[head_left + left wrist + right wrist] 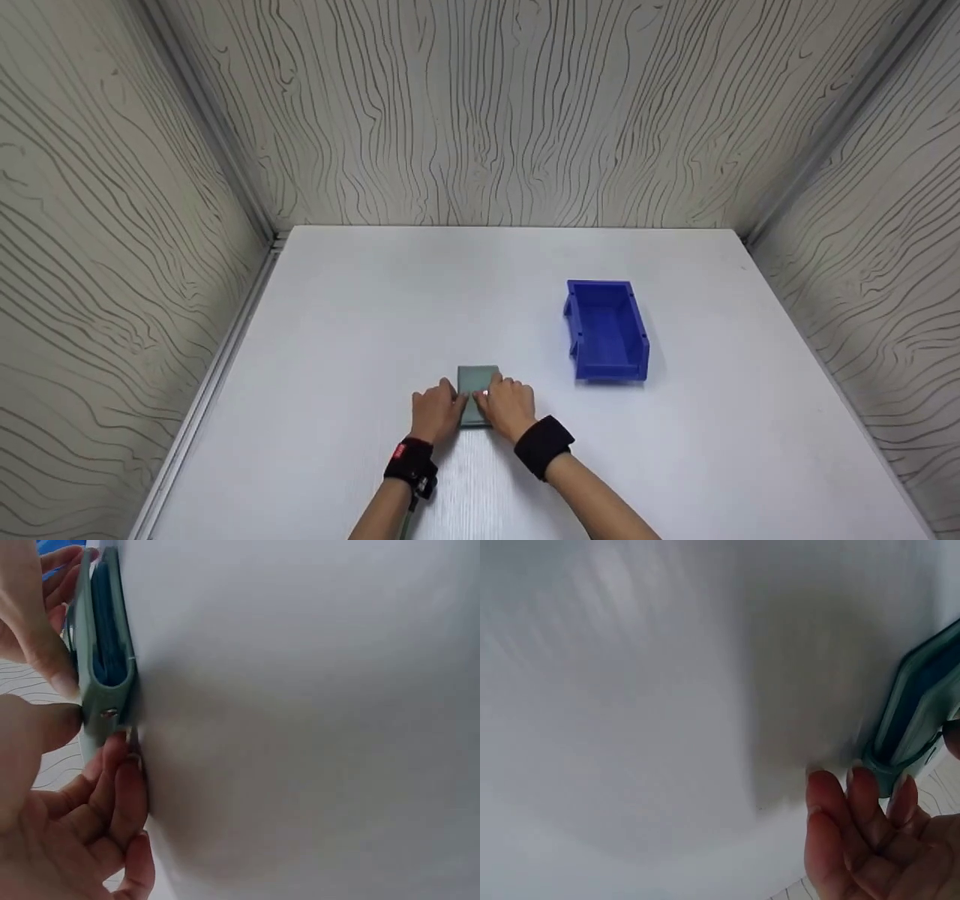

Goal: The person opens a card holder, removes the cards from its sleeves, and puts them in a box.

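A small green wallet [478, 377] lies on the white table in front of me, between both hands. Its open edge in the left wrist view reveals blue layers inside, with a small metal snap on the green end [109, 713]. My left hand [435, 412] holds its left side, thumb on the upper face and fingertips curled at the edge. On the opposite side my right hand [511, 409] pinches it the same way; the right wrist view has those fingertips [866, 791] at the wallet's end. The two thumbs nearly meet over its top.
A blue plastic bin [611, 371] stands on the white table [360, 315], right of and beyond the hands. Wood-grain-patterned panels [480, 112] rise at the back and on both sides. Black bands [544, 448] wrap both wrists.
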`<control>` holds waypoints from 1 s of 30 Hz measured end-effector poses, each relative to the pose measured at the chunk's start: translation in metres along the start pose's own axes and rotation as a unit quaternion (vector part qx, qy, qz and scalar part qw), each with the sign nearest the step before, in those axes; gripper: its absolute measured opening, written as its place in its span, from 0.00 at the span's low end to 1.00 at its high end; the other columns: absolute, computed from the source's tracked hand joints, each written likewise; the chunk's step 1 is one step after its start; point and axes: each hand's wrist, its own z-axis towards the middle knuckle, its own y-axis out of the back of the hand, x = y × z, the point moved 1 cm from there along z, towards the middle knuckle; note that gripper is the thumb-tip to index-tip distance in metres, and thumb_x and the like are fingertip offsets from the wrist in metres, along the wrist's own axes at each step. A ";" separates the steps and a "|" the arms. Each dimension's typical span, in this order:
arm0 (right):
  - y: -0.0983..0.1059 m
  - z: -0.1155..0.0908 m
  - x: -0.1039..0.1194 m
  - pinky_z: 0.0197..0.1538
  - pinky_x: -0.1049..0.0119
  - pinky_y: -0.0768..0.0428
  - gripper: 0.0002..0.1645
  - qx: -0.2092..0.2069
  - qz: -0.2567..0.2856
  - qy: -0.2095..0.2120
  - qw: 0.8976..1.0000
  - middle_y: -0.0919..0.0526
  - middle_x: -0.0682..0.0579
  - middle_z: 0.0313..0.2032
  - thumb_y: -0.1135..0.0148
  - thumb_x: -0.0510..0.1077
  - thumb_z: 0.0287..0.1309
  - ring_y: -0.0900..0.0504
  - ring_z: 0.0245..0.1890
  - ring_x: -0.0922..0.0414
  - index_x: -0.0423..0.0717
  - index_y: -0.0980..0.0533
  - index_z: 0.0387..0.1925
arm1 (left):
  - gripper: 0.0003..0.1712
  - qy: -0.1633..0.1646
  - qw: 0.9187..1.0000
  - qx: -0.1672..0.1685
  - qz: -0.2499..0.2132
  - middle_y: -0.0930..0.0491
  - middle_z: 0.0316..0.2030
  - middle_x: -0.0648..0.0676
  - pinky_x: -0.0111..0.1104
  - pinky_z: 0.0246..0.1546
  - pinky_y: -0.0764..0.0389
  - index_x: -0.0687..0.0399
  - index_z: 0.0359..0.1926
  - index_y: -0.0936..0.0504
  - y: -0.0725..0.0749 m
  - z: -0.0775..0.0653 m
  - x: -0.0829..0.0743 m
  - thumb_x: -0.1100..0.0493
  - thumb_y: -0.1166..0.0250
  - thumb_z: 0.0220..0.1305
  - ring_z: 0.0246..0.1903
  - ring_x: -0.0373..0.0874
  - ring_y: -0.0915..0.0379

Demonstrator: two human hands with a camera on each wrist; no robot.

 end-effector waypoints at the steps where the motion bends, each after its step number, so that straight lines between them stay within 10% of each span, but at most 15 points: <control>1: -0.001 0.000 0.001 0.19 0.61 0.28 0.23 -0.009 -0.018 0.009 1.000 0.25 0.47 0.15 0.36 0.56 0.56 0.24 0.16 0.53 0.40 0.27 0.23 | 0.14 0.001 1.000 -0.003 0.001 0.22 0.20 0.55 0.39 0.29 0.36 0.57 0.25 0.27 0.000 0.000 0.000 0.55 0.35 0.61 0.22 0.51 0.26; 16: -0.016 0.003 0.011 0.16 0.64 0.31 0.14 -0.114 -0.096 0.063 0.987 0.29 0.52 0.10 0.37 0.44 0.48 0.28 0.11 0.57 0.45 0.33 0.17 | 0.15 0.005 1.000 -0.004 -0.005 0.23 0.19 0.55 0.41 0.30 0.36 0.56 0.24 0.29 0.000 0.000 -0.003 0.56 0.35 0.61 0.22 0.52 0.26; 30: 0.004 0.003 0.010 0.18 0.63 0.26 0.07 -0.008 -0.065 0.095 0.993 0.24 0.50 0.15 0.39 0.39 0.50 0.22 0.16 0.54 0.44 0.30 0.23 | 0.20 -0.008 0.999 -0.037 0.013 0.25 0.17 0.54 0.41 0.27 0.34 0.56 0.23 0.30 -0.001 -0.003 -0.005 0.48 0.31 0.56 0.20 0.50 0.27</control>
